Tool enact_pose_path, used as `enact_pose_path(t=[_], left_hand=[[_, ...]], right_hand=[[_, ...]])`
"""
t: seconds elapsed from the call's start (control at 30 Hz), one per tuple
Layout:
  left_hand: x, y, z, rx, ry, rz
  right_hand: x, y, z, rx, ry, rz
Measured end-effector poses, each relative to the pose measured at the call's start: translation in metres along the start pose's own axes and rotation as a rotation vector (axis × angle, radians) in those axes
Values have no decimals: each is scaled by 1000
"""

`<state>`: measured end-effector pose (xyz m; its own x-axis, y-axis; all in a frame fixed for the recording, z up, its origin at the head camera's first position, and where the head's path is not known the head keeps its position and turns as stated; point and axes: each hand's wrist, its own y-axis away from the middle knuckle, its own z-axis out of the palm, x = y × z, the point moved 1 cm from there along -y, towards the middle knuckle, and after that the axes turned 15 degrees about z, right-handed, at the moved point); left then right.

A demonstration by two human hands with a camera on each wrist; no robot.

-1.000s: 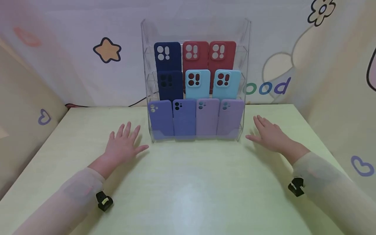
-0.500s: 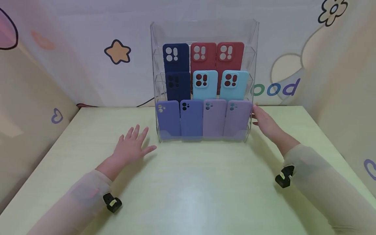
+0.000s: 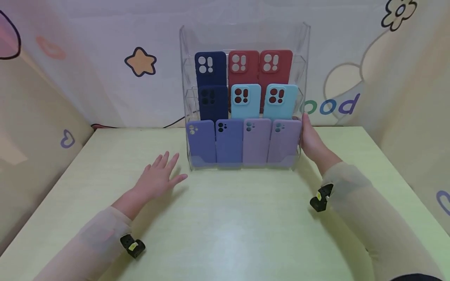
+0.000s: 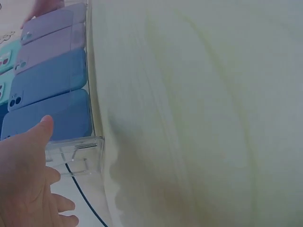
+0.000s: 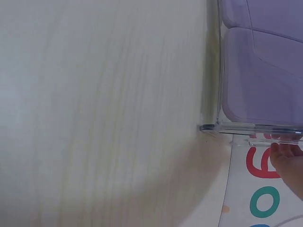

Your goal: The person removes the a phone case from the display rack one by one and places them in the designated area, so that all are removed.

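Here, a clear rack point(image 3: 245, 35) is standing upright at the back middle of the bench point(image 3: 225, 218), close to the wall; it is holding phone cases in three stepped rows; top row: a navy case point(image 3: 210, 68) and two red cases point(image 3: 260, 66); middle row: a second navy case point(image 3: 212, 102) and two teal cases point(image 3: 263, 100); front row: two blue cases point(image 3: 215, 141) on the left, two lilac cases point(image 3: 270, 141) on the right.

Right hand point(image 3: 311, 138) is lying against the rack's right side wall, level with the front row, fingers pointing up along the wall; whether the fingers are curling round the edge, I cannot tell; in the right wrist view the fingertips point(image 5: 284, 153) are showing just behind the rack's lower corner point(image 5: 222, 127).

Left hand point(image 3: 158, 177) is resting on the bench, released, fingers spread and straight, just beside the rack's front left corner but not touching it; in the left wrist view the thumb point(image 4: 40, 132) is lying near that corner point(image 4: 83, 153).

A dark cable point(image 3: 168, 124) is running along the wall behind the rack.
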<state>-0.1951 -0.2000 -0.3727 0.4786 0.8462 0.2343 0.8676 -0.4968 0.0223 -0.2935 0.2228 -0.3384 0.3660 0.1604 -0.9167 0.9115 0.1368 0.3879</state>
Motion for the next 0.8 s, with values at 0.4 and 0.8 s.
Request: enact_pose_path(t=[0.4,0.8], left_hand=[[-1,-2,2,2,0,-15],[5,-17,-15,288,161,15]], right_hand=[[-9,-7,6,-19,-125,6],[2,-16,10,203,-91,-26]])
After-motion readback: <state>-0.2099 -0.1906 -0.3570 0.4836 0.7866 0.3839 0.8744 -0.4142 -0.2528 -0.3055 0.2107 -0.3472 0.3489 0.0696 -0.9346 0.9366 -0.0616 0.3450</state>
